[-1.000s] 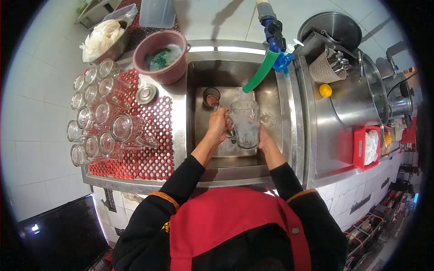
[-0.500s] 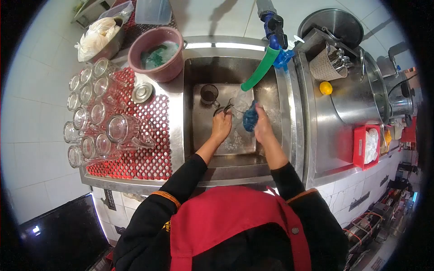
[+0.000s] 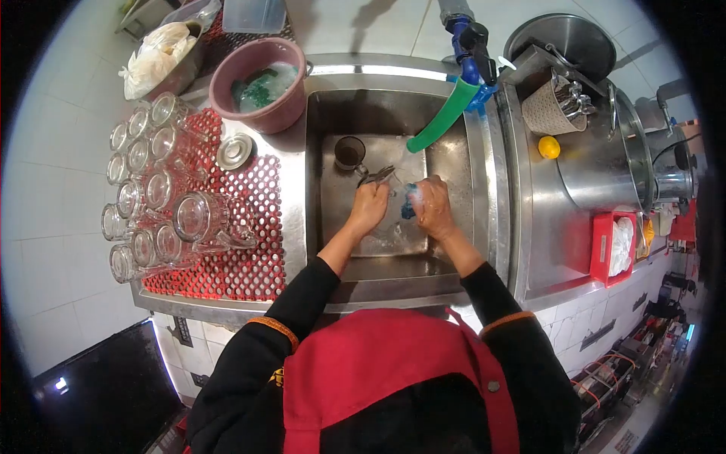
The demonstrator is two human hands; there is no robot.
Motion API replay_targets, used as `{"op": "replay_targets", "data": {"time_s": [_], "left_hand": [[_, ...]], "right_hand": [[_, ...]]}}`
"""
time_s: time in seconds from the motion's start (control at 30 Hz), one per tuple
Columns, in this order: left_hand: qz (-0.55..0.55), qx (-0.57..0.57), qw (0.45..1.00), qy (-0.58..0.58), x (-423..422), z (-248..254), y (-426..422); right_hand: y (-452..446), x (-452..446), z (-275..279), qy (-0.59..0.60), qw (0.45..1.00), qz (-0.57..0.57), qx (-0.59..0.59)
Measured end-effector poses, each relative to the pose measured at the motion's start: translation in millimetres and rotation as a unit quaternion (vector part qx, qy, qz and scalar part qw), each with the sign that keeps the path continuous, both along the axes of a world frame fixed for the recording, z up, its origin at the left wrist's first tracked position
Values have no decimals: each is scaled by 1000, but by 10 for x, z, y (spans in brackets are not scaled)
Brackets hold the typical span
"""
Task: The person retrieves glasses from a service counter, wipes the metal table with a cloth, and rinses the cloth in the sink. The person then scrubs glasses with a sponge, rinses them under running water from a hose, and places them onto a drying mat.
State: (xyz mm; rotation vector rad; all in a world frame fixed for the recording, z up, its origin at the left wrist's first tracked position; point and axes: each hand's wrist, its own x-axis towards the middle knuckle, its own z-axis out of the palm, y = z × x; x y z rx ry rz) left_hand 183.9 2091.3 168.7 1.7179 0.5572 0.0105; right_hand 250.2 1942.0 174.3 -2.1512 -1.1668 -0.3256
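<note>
Over the sink, my left hand is closed around thin, shiny metal utensils, their tips sticking out past the fingers; their exact kind is unclear. Just to the right, my right hand grips a wet blue scrubber, partly covered by the fingers. The scrubber is close to the utensils; whether they touch I cannot tell. A metal cup stands on the sink floor beyond my left hand. A green hose hangs from the blue tap above the basin.
Several glass mugs lie on the red perforated mat at left, with a metal lid. Behind them is a pink bucket of soapy water. At right are a cutlery basket, a yellow lemon-like fruit and a red box.
My right hand has turned over the scrubber and moved slightly left, closer to the utensils. My left hand still holds them, nearly in place. The view has shifted a little.
</note>
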Motion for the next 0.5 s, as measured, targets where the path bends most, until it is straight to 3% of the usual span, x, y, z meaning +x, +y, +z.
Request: {"op": "replay_targets", "data": {"time_s": [0.07, 0.13, 0.17, 0.23, 0.33, 0.37, 0.4, 0.47, 0.5], "left_hand": [[-28, 55, 998, -25, 19, 126, 4], [-59, 108, 991, -52, 24, 197, -44], [-102, 169, 979, -60, 17, 207, -85], [-150, 235, 957, -81, 6, 234, -150], [-120, 224, 964, -76, -7, 342, -162], [-119, 224, 964, -77, 10, 310, -137], [-95, 226, 968, -61, 29, 251, -104], [-71, 227, 970, -43, 50, 183, 17], [-70, 163, 984, -32, 58, 187, 119]], "right_hand": [[13, -24, 87, -31, 999, 5, 37], [63, -76, 220, 63, 990, -74, -102], [43, -5, 159, 63, 990, -76, -104], [50, 253, -30, 287, 953, 6, -97], [107, 303, -128, 300, 954, 22, -12], [111, 318, -221, 209, 973, 24, -100], [159, 220, -66, 209, 972, 25, -101], [201, -115, 241, 117, 972, -88, -187], [122, -166, 298, 102, 981, -38, -160]]}}
